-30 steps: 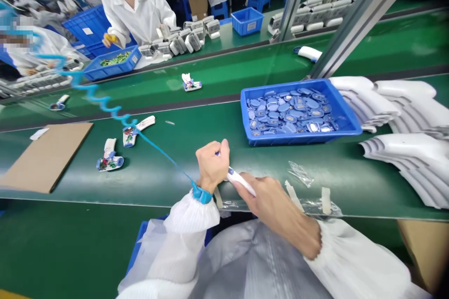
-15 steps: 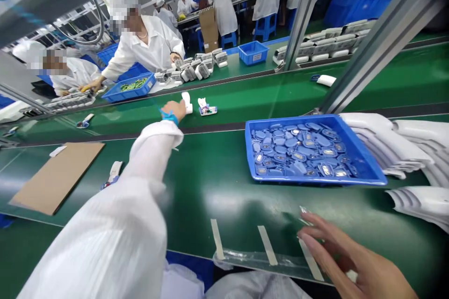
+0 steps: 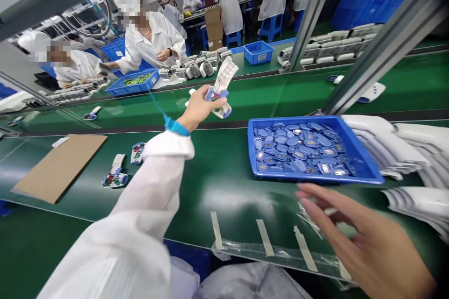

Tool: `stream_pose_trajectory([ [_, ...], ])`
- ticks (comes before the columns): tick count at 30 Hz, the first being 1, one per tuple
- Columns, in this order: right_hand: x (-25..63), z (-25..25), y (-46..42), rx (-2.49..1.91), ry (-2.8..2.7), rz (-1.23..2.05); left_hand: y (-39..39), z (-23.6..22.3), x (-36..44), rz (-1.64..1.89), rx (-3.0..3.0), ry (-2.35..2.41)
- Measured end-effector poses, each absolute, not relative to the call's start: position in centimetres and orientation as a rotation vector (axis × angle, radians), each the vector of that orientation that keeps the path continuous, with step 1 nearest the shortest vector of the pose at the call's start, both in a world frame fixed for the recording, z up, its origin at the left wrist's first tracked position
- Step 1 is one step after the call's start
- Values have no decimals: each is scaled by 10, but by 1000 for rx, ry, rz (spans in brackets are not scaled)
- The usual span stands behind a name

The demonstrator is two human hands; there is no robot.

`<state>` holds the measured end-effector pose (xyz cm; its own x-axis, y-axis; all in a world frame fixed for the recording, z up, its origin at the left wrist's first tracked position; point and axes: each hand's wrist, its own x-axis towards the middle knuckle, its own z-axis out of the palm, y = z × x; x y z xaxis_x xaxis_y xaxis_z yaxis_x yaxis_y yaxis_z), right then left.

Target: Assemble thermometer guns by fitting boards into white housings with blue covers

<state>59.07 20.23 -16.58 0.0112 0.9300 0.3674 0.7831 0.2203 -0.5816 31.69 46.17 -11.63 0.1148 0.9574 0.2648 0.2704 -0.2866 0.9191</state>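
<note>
My left hand (image 3: 198,110) is stretched out over the green conveyor belt (image 3: 217,182) and grips a white plastic housing half (image 3: 221,85) with coloured wiring inside, lifted off the belt. A blue coiled wrist strap (image 3: 175,126) circles that wrist. My right hand (image 3: 365,243) hovers low at the near right with fingers spread and nothing in it, just in front of the blue tray (image 3: 365,175) filled with small blue parts.
Two more housing halves (image 3: 119,170) lie on the belt at left beside a cardboard sheet (image 3: 59,166). Stacked white shells (image 3: 414,163) fill the right edge. Tape strips (image 3: 264,238) sit on the near belt edge. People in white coats work across the far belt.
My left hand has picked the white housing half up from the far belt and raised it. My right hand has moved slightly up and left, still with fingers spread.
</note>
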Motion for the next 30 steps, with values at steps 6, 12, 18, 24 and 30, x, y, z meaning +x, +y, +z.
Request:
stream_pose_trajectory([
  [6,544,-126,221,-1343,-1853,167,295,-134,326,834,1615,1152],
  [12,528,-147,207,-1318,-2022,119,233,-172,347,868,1841,1215],
  [18,519,-136,180,-1348,-2090,-101,223,-177,351,905,1986,1106],
  [24,582,-176,170,-1796,-1852,40,232,-187,342,884,1277,1228],
  [30,665,-223,153,-2084,-1711,-164,231,-188,337,805,889,1033],
])
